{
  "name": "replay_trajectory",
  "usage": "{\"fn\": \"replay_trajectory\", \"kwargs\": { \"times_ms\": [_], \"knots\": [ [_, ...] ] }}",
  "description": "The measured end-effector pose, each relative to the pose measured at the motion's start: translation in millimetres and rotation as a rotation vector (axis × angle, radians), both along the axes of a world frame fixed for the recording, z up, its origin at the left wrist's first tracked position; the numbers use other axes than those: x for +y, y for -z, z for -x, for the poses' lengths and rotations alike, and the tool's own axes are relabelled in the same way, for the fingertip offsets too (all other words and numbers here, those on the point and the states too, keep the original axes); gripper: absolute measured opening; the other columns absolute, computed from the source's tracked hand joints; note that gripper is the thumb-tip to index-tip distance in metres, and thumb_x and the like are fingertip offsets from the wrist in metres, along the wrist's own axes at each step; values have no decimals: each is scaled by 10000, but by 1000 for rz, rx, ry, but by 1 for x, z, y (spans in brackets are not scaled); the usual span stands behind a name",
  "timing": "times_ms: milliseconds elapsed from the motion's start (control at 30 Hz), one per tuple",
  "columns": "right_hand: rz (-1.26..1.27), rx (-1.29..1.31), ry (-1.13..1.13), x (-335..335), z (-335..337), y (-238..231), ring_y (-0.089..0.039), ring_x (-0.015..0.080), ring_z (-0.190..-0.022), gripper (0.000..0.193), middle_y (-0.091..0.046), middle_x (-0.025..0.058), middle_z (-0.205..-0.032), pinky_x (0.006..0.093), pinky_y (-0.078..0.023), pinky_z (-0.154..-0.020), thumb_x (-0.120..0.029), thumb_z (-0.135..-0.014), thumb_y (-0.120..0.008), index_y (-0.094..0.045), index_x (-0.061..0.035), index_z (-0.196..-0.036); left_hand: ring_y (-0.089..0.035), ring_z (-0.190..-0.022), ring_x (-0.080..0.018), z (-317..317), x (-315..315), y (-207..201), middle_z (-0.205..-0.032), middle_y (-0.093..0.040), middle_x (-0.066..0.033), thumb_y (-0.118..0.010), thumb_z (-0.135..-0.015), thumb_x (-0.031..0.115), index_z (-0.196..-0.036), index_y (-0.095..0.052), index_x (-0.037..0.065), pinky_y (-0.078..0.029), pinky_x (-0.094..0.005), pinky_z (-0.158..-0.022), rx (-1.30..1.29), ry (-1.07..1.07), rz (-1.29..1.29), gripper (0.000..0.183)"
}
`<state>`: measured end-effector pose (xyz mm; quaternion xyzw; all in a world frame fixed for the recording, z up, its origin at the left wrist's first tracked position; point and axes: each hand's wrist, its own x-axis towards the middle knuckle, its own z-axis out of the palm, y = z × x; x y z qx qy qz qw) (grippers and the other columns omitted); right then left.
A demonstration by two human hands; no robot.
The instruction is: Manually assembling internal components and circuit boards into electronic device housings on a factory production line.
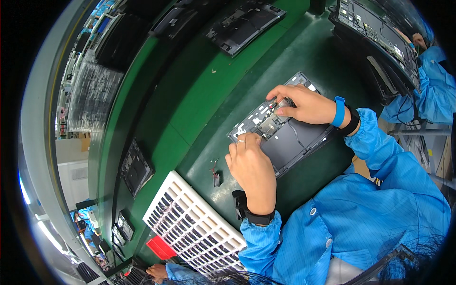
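Observation:
A dark laptop base shell [287, 148] lies at an angle on the green bench in front of me. A circuit board [269, 127] sits along its far side, and a dark cable runs across the shell. My right hand [306, 105] pinches the board's far right part between thumb and fingers. At the board's near left end, my left hand [249, 164] is closed with the fingertips on it. The fingers hide part of the board, and I cannot tell whether it lies flat in the shell.
A white slotted tray [175, 176] full of small dark parts stands at lower left, by a red block [161, 247]. Small wired parts [216, 177] lie nearby. More laptop shells [244, 26] rest on the green line beyond. A co-worker's hand [157, 272] shows at lower left.

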<state>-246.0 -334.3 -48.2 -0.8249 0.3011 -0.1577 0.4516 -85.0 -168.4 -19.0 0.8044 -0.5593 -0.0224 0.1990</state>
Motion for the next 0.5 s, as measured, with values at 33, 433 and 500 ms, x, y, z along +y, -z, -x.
{"fn": "replay_trajectory", "kwargs": {
  "times_ms": [33,433,500],
  "knots": [
    [0,-1,0,0,0,-1,-711,385,-1090,418,-743,225,-1157,455,-538,-964,-151,-976,-765,-653,-16,-1355,-662,-914,-320,0,0,0,-979,-736,-79,-695,-971,86,-942,-756,61,-474,-438,-812,-1,0,0,71],
    [4,-39,16,2,-1,2,-709,372,-1039,436,-736,205,-1091,442,-539,-933,-152,-963,-779,-645,-6,-1351,-651,-905,-289,0,0,0,-1006,-749,-63,-674,-972,57,-961,-760,55,-469,-423,-821,-56,33,-12,87],
    [6,-17,23,3,1,1,-708,375,-1039,438,-736,204,-1089,445,-535,-937,-158,-963,-779,-645,-6,-1351,-651,-904,-288,1,-1,-1,-996,-744,-62,-677,-970,56,-958,-759,57,-470,-422,-820,-59,30,-16,83]
  ]
}}
